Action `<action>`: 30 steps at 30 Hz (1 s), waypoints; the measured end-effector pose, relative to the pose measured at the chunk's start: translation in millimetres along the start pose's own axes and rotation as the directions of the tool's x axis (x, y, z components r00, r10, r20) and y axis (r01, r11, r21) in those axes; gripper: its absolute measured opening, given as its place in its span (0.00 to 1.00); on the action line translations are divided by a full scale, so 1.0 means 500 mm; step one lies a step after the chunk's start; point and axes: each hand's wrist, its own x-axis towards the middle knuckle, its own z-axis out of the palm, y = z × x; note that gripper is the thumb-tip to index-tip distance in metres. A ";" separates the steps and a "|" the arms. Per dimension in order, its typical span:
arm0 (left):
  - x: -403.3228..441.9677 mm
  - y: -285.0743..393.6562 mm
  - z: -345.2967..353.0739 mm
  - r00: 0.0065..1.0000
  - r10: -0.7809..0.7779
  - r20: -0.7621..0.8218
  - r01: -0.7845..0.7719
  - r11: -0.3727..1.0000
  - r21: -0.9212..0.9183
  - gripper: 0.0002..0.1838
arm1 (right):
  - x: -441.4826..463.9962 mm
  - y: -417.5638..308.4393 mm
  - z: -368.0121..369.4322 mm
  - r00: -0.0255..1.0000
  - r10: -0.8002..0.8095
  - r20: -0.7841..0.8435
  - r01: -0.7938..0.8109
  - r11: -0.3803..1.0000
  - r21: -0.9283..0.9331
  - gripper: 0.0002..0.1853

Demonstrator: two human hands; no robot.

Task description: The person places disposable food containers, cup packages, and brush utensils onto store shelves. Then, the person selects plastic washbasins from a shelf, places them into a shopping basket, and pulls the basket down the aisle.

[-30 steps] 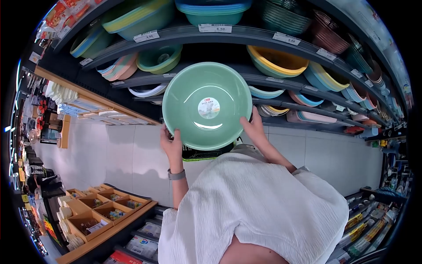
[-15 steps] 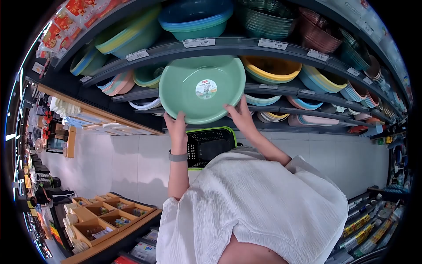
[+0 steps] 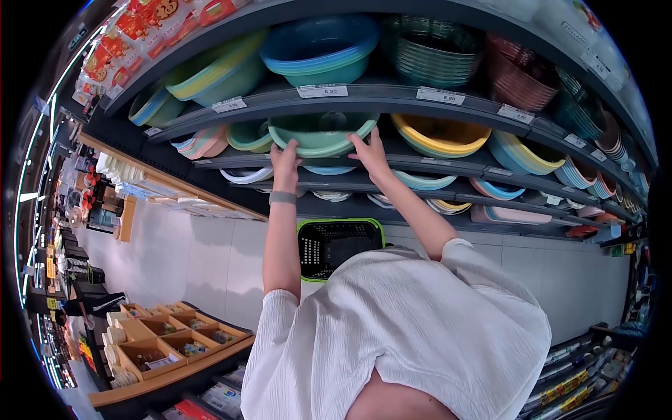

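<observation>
A light green plastic basin (image 3: 320, 145) sits partly inside the second shelf, its rim facing me and its far part in shadow under the shelf above. My left hand (image 3: 285, 164) grips its left front edge, thumb on the rim. On the right front edge, my right hand (image 3: 371, 155) holds it the same way. The fingers underneath are hidden by the basin. To its left stands a yellow-green basin (image 3: 248, 136); to its right is a stack of yellow and orange basins (image 3: 441, 137).
A black shopping basket with a green rim (image 3: 341, 222) stands on the floor below. Above, the upper shelf edge (image 3: 273, 99) carries blue basins (image 3: 318, 49). Lower shelves hold more basins (image 3: 422, 180). A wooden compartment display (image 3: 164, 343) stands behind me on the left.
Both hands have pushed the green basin forward onto the shelf, away from me. It was tilted with its inside and round label facing me; now it lies flatter.
</observation>
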 end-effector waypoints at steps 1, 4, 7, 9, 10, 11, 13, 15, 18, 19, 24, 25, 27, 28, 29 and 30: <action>0.006 0.001 0.006 1.000 0.001 0.001 -0.001 1.000 -0.007 0.25 | 0.010 0.004 -0.001 1.000 0.025 0.001 -0.025 1.000 0.009 0.38; 0.030 -0.007 0.021 1.000 -0.006 0.011 0.006 1.000 0.006 0.24 | 0.045 0.025 -0.009 0.998 0.068 -0.014 -0.068 0.997 0.025 0.34; 0.079 -0.032 0.031 0.999 -0.016 0.035 0.015 0.999 0.037 0.24 | 0.066 0.030 -0.016 0.995 0.091 -0.036 -0.090 0.996 0.023 0.34; 0.102 -0.054 0.029 0.998 -0.030 0.053 0.027 0.998 0.049 0.24 | 0.069 0.037 -0.020 0.993 0.103 -0.052 -0.103 0.995 0.012 0.33; 0.110 -0.060 0.028 0.999 -0.033 0.026 0.031 0.997 0.076 0.24 | 0.073 0.042 -0.020 0.992 0.115 -0.054 -0.114 0.993 0.006 0.33; 0.119 -0.066 0.030 0.999 -0.033 0.001 0.033 0.994 0.103 0.24 | 0.079 0.046 -0.019 0.991 0.123 -0.058 -0.124 0.992 0.000 0.33; 0.121 -0.077 0.041 0.999 -0.040 -0.026 0.043 0.993 0.113 0.23 | 0.098 0.065 -0.022 0.990 0.124 -0.069 -0.124 0.992 0.009 0.33; 0.136 -0.101 0.031 0.997 -0.063 -0.047 0.070 0.981 0.182 0.25 | 0.108 0.087 -0.024 0.987 0.137 -0.082 -0.139 0.990 -0.020 0.32; 0.140 -0.106 0.034 0.993 -0.094 -0.068 0.105 0.981 0.164 0.25 | 0.106 0.097 -0.029 0.989 0.060 -0.132 -0.081 0.984 -0.162 0.29; 0.128 -0.097 0.041 0.988 -0.122 -0.097 0.137 0.976 0.170 0.26 | 0.099 0.093 -0.034 0.988 0.058 -0.140 -0.086 0.975 -0.206 0.32; -0.005 -0.095 0.041 0.983 0.063 -0.170 -0.066 0.998 -0.007 0.30 | 0.031 0.113 -0.076 0.985 -0.046 -0.166 0.028 0.994 -0.108 0.33; -0.050 -0.096 0.027 0.986 0.076 -0.151 -0.079 0.997 -0.018 0.28 | 0.005 0.120 -0.099 0.993 -0.061 -0.098 0.050 0.992 -0.115 0.29; -0.125 -0.118 -0.012 0.995 0.052 -0.088 -0.054 0.998 -0.019 0.27 | -0.051 0.133 -0.149 1.000 -0.011 -0.013 0.009 0.990 -0.144 0.20; -0.162 -0.138 -0.039 0.999 0.014 -0.046 -0.014 1.000 -0.005 0.26 | -0.078 0.157 -0.180 1.000 -0.005 -0.021 0.001 0.989 -0.149 0.20; -0.203 -0.167 -0.065 0.999 -0.005 -0.041 0.006 1.000 0.016 0.24 | -0.102 0.197 -0.213 1.000 0.029 -0.008 -0.030 0.991 -0.134 0.18; -0.240 -0.201 -0.091 0.999 -0.023 -0.037 0.024 0.999 0.035 0.21 | -0.126 0.231 -0.246 0.998 0.060 0.006 -0.059 0.991 -0.120 0.17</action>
